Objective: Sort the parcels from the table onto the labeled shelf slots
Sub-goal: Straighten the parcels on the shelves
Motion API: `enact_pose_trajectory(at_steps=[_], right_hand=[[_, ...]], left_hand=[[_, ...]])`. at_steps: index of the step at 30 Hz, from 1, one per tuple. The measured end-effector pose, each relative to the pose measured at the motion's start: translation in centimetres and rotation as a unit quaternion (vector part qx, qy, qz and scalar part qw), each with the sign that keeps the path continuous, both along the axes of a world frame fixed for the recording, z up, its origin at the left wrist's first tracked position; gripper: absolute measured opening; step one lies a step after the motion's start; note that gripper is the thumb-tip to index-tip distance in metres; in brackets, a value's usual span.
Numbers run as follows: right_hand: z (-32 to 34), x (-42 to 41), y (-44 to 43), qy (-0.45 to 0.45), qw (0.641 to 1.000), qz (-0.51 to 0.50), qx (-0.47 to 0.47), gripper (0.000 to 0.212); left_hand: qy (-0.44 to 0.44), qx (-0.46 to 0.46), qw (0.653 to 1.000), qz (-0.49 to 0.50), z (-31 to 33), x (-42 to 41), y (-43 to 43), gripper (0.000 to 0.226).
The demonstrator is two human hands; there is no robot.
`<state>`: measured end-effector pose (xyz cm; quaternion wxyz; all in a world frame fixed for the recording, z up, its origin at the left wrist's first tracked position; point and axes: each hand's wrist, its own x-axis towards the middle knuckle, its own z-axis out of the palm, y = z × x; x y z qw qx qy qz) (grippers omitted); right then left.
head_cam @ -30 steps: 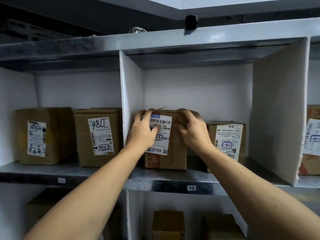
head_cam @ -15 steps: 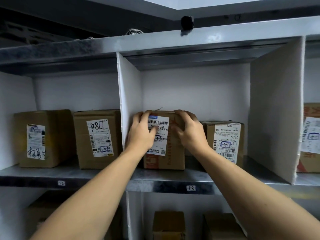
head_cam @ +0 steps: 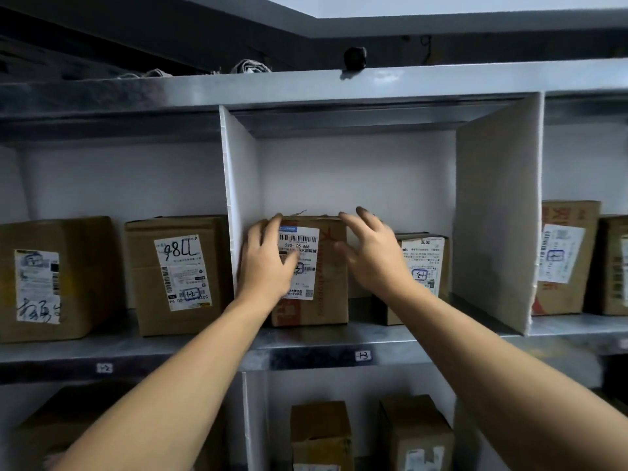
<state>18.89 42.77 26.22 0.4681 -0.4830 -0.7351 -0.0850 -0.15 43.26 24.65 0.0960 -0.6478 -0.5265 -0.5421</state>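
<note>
Sitting mid-frame in the middle shelf slot, the cardboard parcel [head_cam: 331, 277] stands beside a smaller parcel [head_cam: 423, 263]. The left hand [head_cam: 268, 263] lies flat against its label. The right hand [head_cam: 373, 260], blurred, is open with fingers spread at its upper right corner.

Your arms fill the lower frame, bare from wrist to elbow; your left hand [head_cam: 268, 266] and right hand [head_cam: 373, 263] are bare as well; the right hand's fingertips [head_cam: 365, 214] are darkened and smeared by blur; each forearm is smooth, slim at the wrist, widening toward the camera's edge.
</note>
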Motion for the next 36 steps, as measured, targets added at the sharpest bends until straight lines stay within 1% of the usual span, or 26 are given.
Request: enact_pose_trajectory(at_steps=[3,5,8,10,12,14,16,18,22,27,32,36], right_hand=[[-0.6,1.9,-1.0,-0.035,0.998,-0.033,0.029,0.052],[-1.1,3.6,-1.5,-0.050,0.997,-0.055,0.037,0.051],[-2.1,6.0,-2.0,-0.069,0.991,-0.093,0.069,0.046],[-2.8,7.7,-2.1,-0.091,0.986,-0.119,0.079,0.044],[-3.2,9.4,-2.2,-0.117,0.980,-0.144,0.075,0.046],[-3.3,10.9,-2.4,-0.124,0.977,-0.160,0.073,0.049],[-3.2,12.2,-2.5,-0.123,0.977,-0.164,0.065,0.051],[-3.2,13.3,-2.3,-0.119,0.979,-0.162,0.031,0.053],[-2.6,14.6,-1.3,-0.037,0.991,-0.128,-0.023,0.055],[-2.3,15.2,0.9,0.008,0.996,-0.069,-0.062,0.055],[-3.1,15.9,2.4,0.030,0.999,0.008,-0.027,0.044],[-3.9,16.0,3.3,0.075,0.996,0.050,0.009,0.040]], left_hand=[[0.018,0.020,0.999,0.018,-0.1,0.6,-0.6,0.069],[0.056,0.063,0.996,0.023,-0.2,1.0,-0.8,0.067],[0.112,0.127,0.985,-0.024,-0.4,2.0,-0.8,0.063],[0.153,0.137,0.978,-0.048,-0.6,3.3,-1.0,0.059],[0.190,0.131,0.970,-0.069,-0.7,4.8,-1.2,0.056],[0.210,0.117,0.966,-0.095,-0.6,6.2,-1.2,0.054],[0.211,0.096,0.966,-0.117,-0.2,7.4,-1.0,0.055],[0.207,0.072,0.966,-0.134,0.0,8.7,-0.7,0.056],[0.186,0.023,0.969,-0.162,0.1,11.4,0.0,0.060],[0.156,-0.032,0.973,-0.164,-0.5,14.0,1.5,0.061],[0.134,-0.043,0.979,-0.148,-1.2,15.4,2.7,0.054],[0.122,-0.044,0.983,-0.127,-1.4,15.9,3.2,0.054]])
